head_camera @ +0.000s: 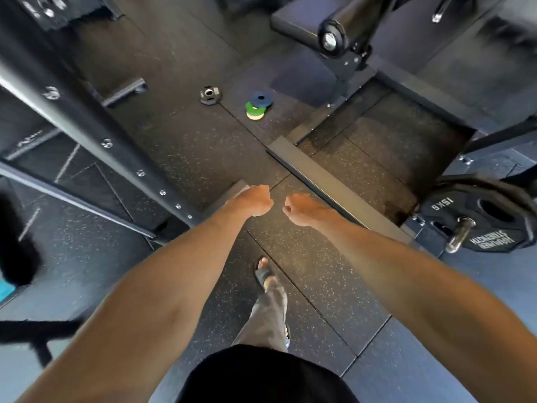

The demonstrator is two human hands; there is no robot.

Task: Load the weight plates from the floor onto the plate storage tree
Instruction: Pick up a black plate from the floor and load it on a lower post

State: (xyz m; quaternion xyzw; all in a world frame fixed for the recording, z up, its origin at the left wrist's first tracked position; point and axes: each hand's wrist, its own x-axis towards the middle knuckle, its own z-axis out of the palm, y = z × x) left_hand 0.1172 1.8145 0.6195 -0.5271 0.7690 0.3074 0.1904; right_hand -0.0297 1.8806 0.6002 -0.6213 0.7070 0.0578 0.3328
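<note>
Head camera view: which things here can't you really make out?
- Head view, stack of small round plates, blue over green over yellow: too small and too overlapped to count.
- Head view, black 15KG plate on a steel peg: it hides most of what hangs behind it, and the right edge cuts the rest off.
- Head view, dark fuzzy shape: blurred and cut by the left edge.
</note>
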